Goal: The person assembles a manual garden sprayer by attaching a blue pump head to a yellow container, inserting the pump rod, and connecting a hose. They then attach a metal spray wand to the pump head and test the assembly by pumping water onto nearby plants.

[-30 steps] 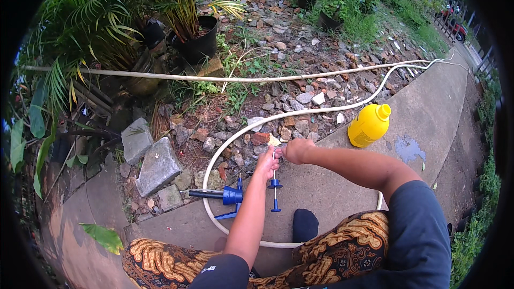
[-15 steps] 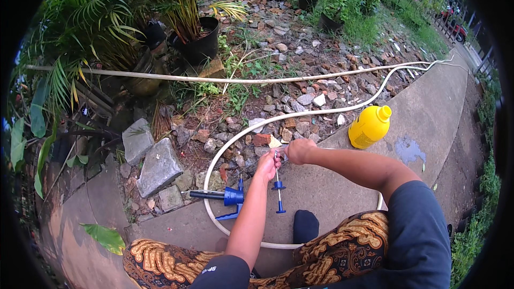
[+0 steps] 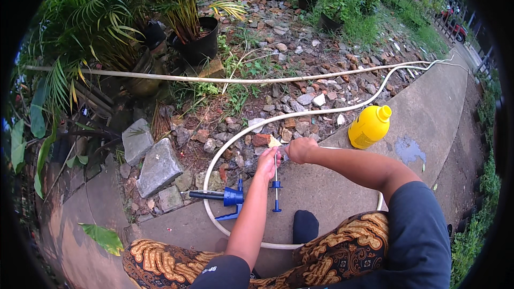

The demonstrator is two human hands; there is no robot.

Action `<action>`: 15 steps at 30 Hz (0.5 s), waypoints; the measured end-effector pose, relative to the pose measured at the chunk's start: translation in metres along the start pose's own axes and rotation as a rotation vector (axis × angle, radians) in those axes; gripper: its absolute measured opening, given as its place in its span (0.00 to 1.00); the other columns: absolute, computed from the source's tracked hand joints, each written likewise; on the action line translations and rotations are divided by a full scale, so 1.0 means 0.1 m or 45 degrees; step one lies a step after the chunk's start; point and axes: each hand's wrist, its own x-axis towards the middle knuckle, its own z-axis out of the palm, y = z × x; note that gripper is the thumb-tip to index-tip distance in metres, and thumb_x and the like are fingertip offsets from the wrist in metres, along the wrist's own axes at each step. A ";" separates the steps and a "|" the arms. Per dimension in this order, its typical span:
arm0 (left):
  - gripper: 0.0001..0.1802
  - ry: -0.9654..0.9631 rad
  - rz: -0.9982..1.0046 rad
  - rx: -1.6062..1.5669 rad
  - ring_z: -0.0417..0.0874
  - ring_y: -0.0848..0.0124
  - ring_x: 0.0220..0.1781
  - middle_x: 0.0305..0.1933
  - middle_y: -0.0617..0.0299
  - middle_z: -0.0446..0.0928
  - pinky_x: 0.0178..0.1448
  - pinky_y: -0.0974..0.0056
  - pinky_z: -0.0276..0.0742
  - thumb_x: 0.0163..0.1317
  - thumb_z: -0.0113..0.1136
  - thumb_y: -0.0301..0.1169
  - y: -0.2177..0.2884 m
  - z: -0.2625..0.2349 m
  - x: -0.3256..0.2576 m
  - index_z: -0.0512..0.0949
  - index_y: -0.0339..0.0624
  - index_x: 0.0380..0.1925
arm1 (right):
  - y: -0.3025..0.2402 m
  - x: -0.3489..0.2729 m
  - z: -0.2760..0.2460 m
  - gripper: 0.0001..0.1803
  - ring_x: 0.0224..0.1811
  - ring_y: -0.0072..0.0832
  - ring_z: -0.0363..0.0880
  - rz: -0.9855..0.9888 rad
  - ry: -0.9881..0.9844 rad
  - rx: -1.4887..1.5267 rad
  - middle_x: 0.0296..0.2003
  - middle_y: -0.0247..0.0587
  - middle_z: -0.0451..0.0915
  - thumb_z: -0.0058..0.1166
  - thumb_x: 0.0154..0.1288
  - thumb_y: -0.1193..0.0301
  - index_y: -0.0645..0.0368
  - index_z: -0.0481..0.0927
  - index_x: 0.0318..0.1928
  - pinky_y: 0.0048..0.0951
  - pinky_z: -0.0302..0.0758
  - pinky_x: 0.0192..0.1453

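My left hand [image 3: 266, 165] is closed around the upper part of a thin metal pump rod [image 3: 276, 173]. The rod hangs down with blue fittings at its lower end. Just to its right, my right hand [image 3: 301, 150] is curled in a fist around the end of the white hose [image 3: 329, 147], most of that end hidden by the fingers. A clear, watery blur shows between the two hands. Left of my left forearm, a blue sprayer head [image 3: 233, 196] with a black tube and a blue handle lies on the concrete. A yellow plastic bottle [image 3: 369, 127], uncapped, stands beyond my right forearm.
The hose [image 3: 213, 166] loops round over the concrete path [image 3: 342, 182] and runs off to the far right. Broken stones [image 3: 305, 99] and grey blocks [image 3: 159, 168] edge the path. A potted palm [image 3: 197, 43] stands far left. A dark-socked foot [image 3: 305, 227] is close below.
The rod in my left hand has swung slightly left at its lower end and hangs straighter. My right hand stays almost in place.
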 end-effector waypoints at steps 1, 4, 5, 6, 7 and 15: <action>0.11 -0.004 0.010 0.016 0.80 0.79 0.32 0.35 0.69 0.81 0.34 0.73 0.75 0.77 0.55 0.34 -0.01 0.00 0.01 0.79 0.44 0.52 | 0.00 0.00 0.00 0.17 0.59 0.44 0.84 0.020 -0.003 0.005 0.56 0.47 0.84 0.47 0.74 0.65 0.51 0.85 0.55 0.46 0.82 0.59; 0.11 0.050 0.035 0.077 0.80 0.79 0.33 0.36 0.69 0.81 0.34 0.72 0.76 0.77 0.56 0.34 -0.03 0.00 0.03 0.79 0.44 0.53 | 0.01 0.00 0.00 0.17 0.59 0.44 0.84 -0.001 0.020 0.028 0.56 0.47 0.84 0.48 0.73 0.65 0.50 0.85 0.56 0.46 0.83 0.58; 0.11 0.028 0.055 0.063 0.81 0.78 0.33 0.37 0.68 0.81 0.34 0.72 0.76 0.76 0.56 0.33 -0.04 0.00 0.03 0.79 0.44 0.53 | 0.01 0.00 0.00 0.17 0.59 0.44 0.84 -0.012 0.020 0.018 0.56 0.47 0.85 0.48 0.73 0.65 0.49 0.85 0.56 0.46 0.83 0.58; 0.11 0.043 0.057 0.068 0.81 0.77 0.34 0.37 0.68 0.82 0.34 0.71 0.77 0.76 0.57 0.32 -0.04 0.00 0.03 0.79 0.44 0.53 | 0.01 0.00 0.00 0.17 0.59 0.44 0.84 -0.010 0.019 0.010 0.55 0.46 0.85 0.49 0.73 0.65 0.49 0.85 0.56 0.46 0.83 0.58; 0.11 0.096 0.036 0.087 0.82 0.77 0.34 0.38 0.67 0.82 0.35 0.71 0.77 0.76 0.57 0.32 -0.04 0.00 0.03 0.79 0.43 0.54 | 0.01 0.01 0.00 0.17 0.59 0.44 0.85 0.007 0.010 0.002 0.55 0.46 0.85 0.49 0.73 0.66 0.48 0.85 0.56 0.45 0.83 0.58; 0.13 0.162 0.060 0.095 0.86 0.73 0.39 0.44 0.62 0.84 0.37 0.70 0.83 0.73 0.59 0.29 -0.04 -0.02 0.04 0.79 0.43 0.55 | 0.06 0.07 0.09 0.22 0.54 0.47 0.87 -0.021 0.110 0.051 0.50 0.53 0.86 0.41 0.74 0.59 0.58 0.87 0.48 0.47 0.82 0.56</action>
